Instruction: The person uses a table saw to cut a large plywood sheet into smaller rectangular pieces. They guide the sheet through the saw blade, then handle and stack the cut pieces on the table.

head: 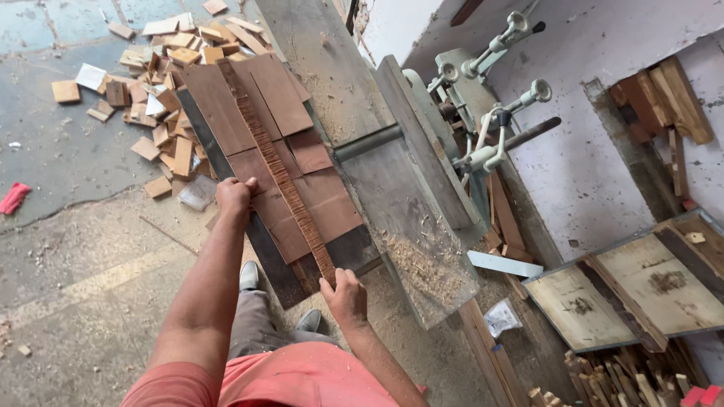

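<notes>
Risk: board stack (249, 136) overhangs the planer table (392, 196); left hand (234, 196) fingers curled on its edge, right hand (345, 295) pinching the ridged strip (279, 173); a slip could topple it.

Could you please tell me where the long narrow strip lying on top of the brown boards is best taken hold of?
Probably at its near end, from the person's side. The strip lies flat along the stacked boards, and that end juts past them at the right hand, so its edges are free to pinch. The left hand rests on the boards' left edge.
</notes>
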The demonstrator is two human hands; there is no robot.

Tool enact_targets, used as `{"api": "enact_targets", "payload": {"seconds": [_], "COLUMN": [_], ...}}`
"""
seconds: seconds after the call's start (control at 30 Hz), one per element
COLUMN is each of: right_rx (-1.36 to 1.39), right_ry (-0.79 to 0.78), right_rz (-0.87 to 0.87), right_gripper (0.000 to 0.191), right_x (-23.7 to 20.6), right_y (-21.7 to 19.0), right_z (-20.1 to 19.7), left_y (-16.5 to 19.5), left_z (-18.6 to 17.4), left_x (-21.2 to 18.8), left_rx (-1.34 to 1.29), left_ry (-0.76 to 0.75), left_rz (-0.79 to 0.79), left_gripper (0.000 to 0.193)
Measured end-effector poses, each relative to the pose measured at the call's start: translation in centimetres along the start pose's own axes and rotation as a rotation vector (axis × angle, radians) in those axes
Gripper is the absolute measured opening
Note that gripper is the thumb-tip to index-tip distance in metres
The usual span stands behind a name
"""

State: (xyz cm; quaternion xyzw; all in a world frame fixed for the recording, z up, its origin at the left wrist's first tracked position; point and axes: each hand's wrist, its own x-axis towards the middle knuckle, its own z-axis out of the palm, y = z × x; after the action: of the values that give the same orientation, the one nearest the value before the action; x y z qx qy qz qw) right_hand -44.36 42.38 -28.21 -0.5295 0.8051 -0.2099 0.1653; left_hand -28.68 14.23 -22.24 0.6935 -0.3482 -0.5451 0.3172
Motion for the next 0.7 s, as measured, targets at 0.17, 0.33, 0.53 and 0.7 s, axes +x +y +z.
{"api": "enact_targets", "payload": {"seconds": [0.17,0.33,0.53,0.7], "right_rx": [-0.020,-0.020,-0.027,-0.044], "right_ry": [0.008,0.050,0.083,0.126], "right_rz": [0.029,0.081,0.128,0.134], "right_gripper": [0.033,0.034,0.032,0.033], "right_x": [2.7,4.4,6.1,8.7], "right_y": [-2.6,-4.6,-6.3,-8.1], "right_z": [0.7,1.7,3.1,4.1], "left_y": [1.8,3.2,4.3,5.3], "left_z": [-0.7,-1.3,-1.7,-2.1], "left_x": [2.7,5.3,8.2,11.3], "left_rx": [0.011,-0.063,-0.094,-0.128], "left_ry": [-0.036,-0.092,-0.105,-0.112], "left_rz": [0.005,-0.025,-0.031,-0.045], "left_gripper": [0.031,0.023,0.021,0.020]}}
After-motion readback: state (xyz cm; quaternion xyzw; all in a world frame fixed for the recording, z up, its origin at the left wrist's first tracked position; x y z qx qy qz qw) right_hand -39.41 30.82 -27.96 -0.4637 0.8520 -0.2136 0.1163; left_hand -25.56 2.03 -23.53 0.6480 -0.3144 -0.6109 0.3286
